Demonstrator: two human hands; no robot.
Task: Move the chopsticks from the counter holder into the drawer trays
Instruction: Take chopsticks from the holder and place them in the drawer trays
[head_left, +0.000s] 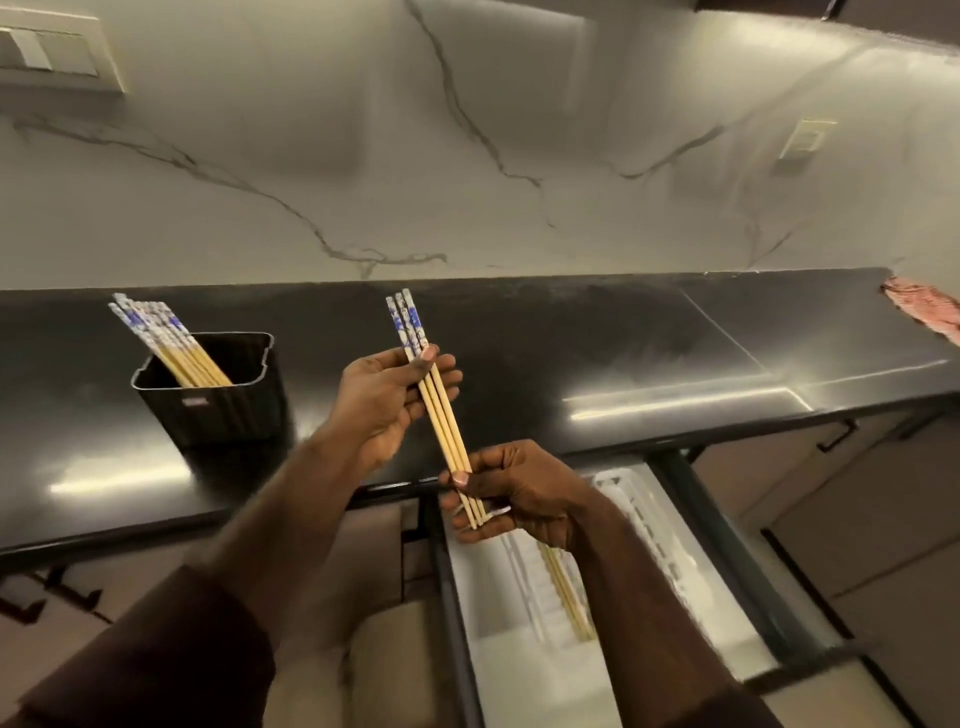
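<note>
Three wooden chopsticks (441, 415) with blue-and-white patterned tops are held between both hands above the counter's front edge. My left hand (387, 402) grips them near the patterned ends. My right hand (511, 493) pinches their thin tips over the open drawer. A black holder (223, 400) on the counter at the left holds several more chopsticks (166, 343) leaning left. In the open drawer lies a white tray (524, 644), with some chopsticks (569, 597) lying in it, partly hidden by my right forearm.
The black counter (597, 353) runs across the view against a marbled wall. A pink cloth (924, 309) lies at its far right end. The dark drawer frame (727, 561) juts out toward me at the lower right; closed cabinet fronts flank it.
</note>
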